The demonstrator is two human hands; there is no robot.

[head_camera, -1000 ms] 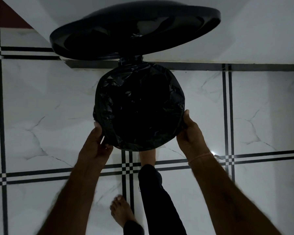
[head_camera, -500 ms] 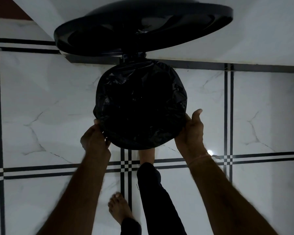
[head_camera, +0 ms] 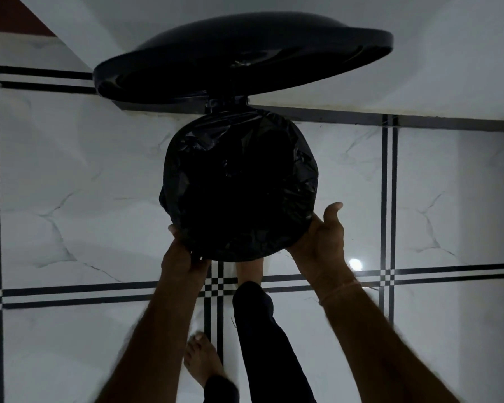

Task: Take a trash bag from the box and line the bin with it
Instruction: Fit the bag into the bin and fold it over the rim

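A black trash bag (head_camera: pixel 239 184) is seen at the centre of the frame, spread over the mouth of a round bin (head_camera: pixel 298 239) that is almost wholly hidden under the film. The round lid (head_camera: pixel 242 59) is stood open above it, in the upper middle of the frame, hinged at the far side by the wall. A foot (head_camera: pixel 249 267) is placed just below the bin's near edge, probably on a pedal, though the pedal itself cannot be made out in the dim light.

The bag's edge at the lower left is pinched by the left hand (head_camera: pixel 184 257), whose fingers are curled closed on the film. At the lower right, the right hand (head_camera: pixel 322 237) is pressed against the bag and rim with the thumb raised; whether film is actually gripped there or only pushed against the bin cannot be told.

The bag is judged to be very light, thin and limp, with no stiffness of its own; its glossy wrinkles suggest a slippery surface that would slide off a smooth rim if left loose. It is also likely to tear if dragged hard over an edge. Hold is best taken at the open hem, in 2 places on opposite sides, so the film can be stretched outward and folded down over the rim evenly. The middle should be left slack so air is not trapped beneath. The lining looks nearly done, with the near edge still to be settled.
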